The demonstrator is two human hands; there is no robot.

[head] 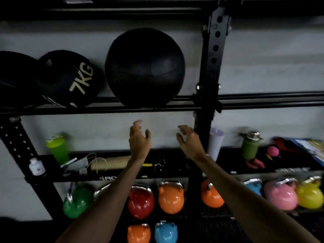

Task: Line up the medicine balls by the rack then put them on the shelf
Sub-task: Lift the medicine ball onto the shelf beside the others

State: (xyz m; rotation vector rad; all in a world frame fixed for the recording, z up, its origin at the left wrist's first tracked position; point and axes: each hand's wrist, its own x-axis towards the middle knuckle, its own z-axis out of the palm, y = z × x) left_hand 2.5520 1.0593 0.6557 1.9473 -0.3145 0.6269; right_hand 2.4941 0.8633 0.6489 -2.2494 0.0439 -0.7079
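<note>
A large black medicine ball [145,66] sits on the upper shelf rail [108,106] of the black rack. Left of it lies a black ball marked 7KG [73,79], leaning against another dark ball [15,79] at the frame's left edge. My left hand [139,139] and my right hand [189,141] are raised side by side below the large ball, apart from it, fingers loosely curled and holding nothing.
A rack upright [213,55] stands right of the large ball. The middle shelf holds a green shaker [58,148], a white bottle [36,166], a cork roller [112,163], a pale tumbler [215,142] and a green flask [249,146]. Coloured kettlebells [171,197] fill the bottom.
</note>
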